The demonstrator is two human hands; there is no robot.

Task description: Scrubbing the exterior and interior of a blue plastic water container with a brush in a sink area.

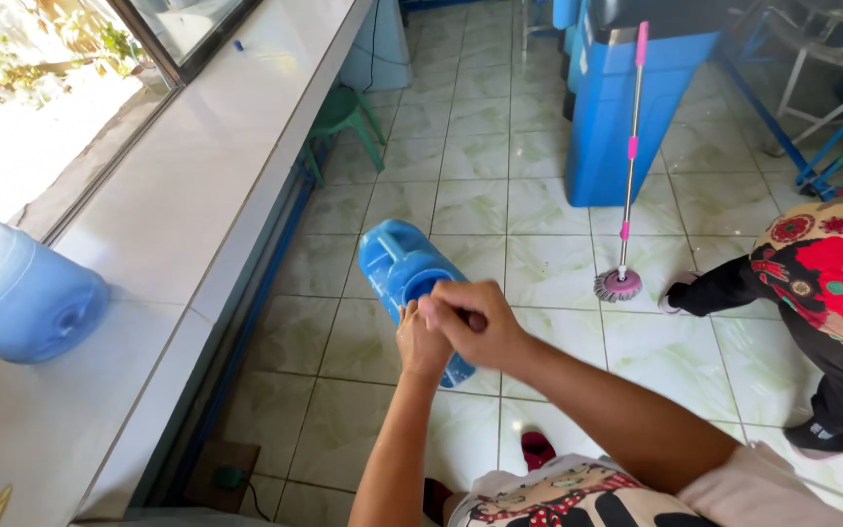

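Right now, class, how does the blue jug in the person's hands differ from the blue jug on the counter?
1. The held jug is up in the air over the floor tiles, gripped by the left hand and right hand; the counter jug lies on its side on the white counter, untouched.
2. The held jug is deeper blue; the counter jug is paler and looks translucent.
Both are blue plastic.

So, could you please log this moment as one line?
left hand: on blue plastic water jug | right hand: fist at jug's near end | pink-handled mop: upright
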